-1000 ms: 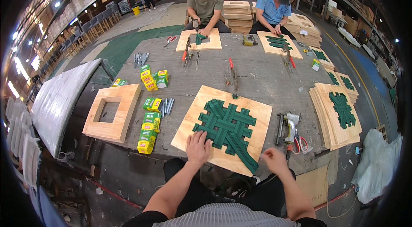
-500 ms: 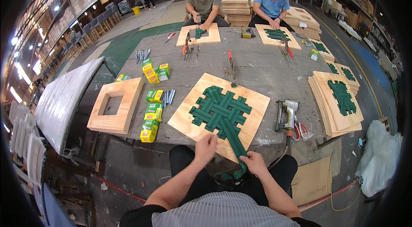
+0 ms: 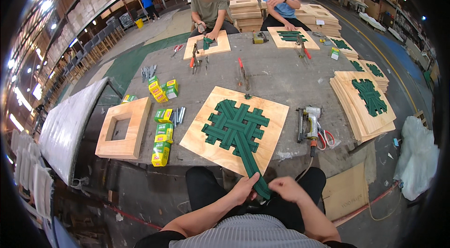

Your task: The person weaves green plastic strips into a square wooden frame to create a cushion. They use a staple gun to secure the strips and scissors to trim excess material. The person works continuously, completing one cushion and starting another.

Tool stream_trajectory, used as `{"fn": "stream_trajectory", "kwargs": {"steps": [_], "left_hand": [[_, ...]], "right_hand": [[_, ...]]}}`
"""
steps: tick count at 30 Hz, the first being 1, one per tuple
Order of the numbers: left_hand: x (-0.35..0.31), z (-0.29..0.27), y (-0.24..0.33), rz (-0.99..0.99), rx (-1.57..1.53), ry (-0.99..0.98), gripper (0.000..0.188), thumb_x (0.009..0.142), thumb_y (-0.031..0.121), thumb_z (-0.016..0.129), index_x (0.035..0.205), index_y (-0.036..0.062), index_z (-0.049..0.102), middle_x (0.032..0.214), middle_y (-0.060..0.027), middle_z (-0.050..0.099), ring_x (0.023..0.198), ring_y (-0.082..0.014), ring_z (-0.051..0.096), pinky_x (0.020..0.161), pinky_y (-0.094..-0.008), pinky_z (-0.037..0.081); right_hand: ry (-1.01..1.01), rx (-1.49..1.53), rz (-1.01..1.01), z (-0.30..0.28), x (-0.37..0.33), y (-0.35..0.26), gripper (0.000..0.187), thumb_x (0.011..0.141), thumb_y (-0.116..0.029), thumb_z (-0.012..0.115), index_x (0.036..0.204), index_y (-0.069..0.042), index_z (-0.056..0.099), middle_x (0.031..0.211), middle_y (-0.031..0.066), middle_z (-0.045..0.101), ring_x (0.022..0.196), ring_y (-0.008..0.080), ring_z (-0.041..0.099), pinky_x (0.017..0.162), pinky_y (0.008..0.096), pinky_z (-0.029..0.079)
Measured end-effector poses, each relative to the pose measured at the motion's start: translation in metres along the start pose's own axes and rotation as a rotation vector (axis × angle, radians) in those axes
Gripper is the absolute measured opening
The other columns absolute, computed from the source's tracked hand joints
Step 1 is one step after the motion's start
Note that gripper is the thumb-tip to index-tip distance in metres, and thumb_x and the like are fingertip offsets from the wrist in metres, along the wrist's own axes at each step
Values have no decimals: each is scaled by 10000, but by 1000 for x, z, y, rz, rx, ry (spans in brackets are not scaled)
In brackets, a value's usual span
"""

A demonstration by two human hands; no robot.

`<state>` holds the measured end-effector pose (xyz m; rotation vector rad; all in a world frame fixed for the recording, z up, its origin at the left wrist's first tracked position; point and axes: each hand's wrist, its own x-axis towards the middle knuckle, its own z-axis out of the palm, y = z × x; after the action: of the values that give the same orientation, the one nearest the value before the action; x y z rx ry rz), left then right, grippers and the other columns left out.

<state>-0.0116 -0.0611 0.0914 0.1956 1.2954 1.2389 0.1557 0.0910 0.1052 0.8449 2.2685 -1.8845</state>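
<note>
A plywood square with a central woven patch of green webbing (image 3: pixel 236 123) lies at the table's near edge, one corner pointing toward me. From the weave a long green strap (image 3: pixel 248 156) runs down over that corner toward my lap. My left hand (image 3: pixel 244 188) is closed around this strap just past the board's corner, thumb on top. Close to the strap's lower end, my right hand (image 3: pixel 288 189) is closed with curled fingers; whatever is in them is hidden. The strap's far tail disappears below the hands.
Right of the board lie a staple gun (image 3: pixel 310 126) and red-handled scissors (image 3: pixel 326 139). Green-yellow boxes (image 3: pixel 163 133), staple strips (image 3: pixel 178 115) and a wooden frame (image 3: pixel 123 128) sit left. Stacked boards (image 3: pixel 363 107) stand at right. Two co-workers (image 3: pixel 209 8) sit opposite.
My left hand has come down from beside the weave and taken hold of the strap. My right hand has let go of it there and shifted right. The view has tilted slightly.
</note>
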Motion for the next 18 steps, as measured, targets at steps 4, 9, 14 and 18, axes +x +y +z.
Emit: {"fn": "stream_trajectory", "kwargs": {"steps": [4, 9, 14, 18], "left_hand": [[-11, 4, -6, 57, -14, -151, 552, 1100, 543, 465, 872, 72, 641, 660, -31, 582, 504, -143, 527, 445, -296, 409], [-12, 14, -17, 62, 195, -165, 602, 1104, 555, 434, 869, 38, 632, 667, -50, 609, 497, -151, 553, 463, -282, 458], [-12, -27, 9, 220, 1037, 96, 561, 1056, 518, 555, 896, -7, 672, 645, -130, 634, 559, -277, 653, 576, -396, 543], [-2, -51, 35, 843, 1097, 720, 336, 1035, 346, 572, 1054, 49, 729, 1004, -167, 709, 986, -389, 677, 845, -472, 525]], "right_hand": [[-120, 494, 153, -12, 65, -30, 396, 1113, -313, 495, 1316, -11, 651, 1103, 123, 726, 942, 204, 697, 824, 379, 565], [-260, 871, 353, 22, 124, -50, 393, 1146, -328, 396, 1344, -27, 553, 1068, 129, 683, 864, 195, 639, 753, 377, 536], [-144, 862, 418, 45, 141, -47, 273, 1150, -298, 395, 1075, -91, 556, 740, -11, 500, 574, 100, 412, 511, 279, 364], [-59, 770, 316, 50, 132, -48, 208, 1131, -255, 426, 1045, -93, 524, 688, -29, 469, 518, 90, 348, 450, 267, 291]]}}
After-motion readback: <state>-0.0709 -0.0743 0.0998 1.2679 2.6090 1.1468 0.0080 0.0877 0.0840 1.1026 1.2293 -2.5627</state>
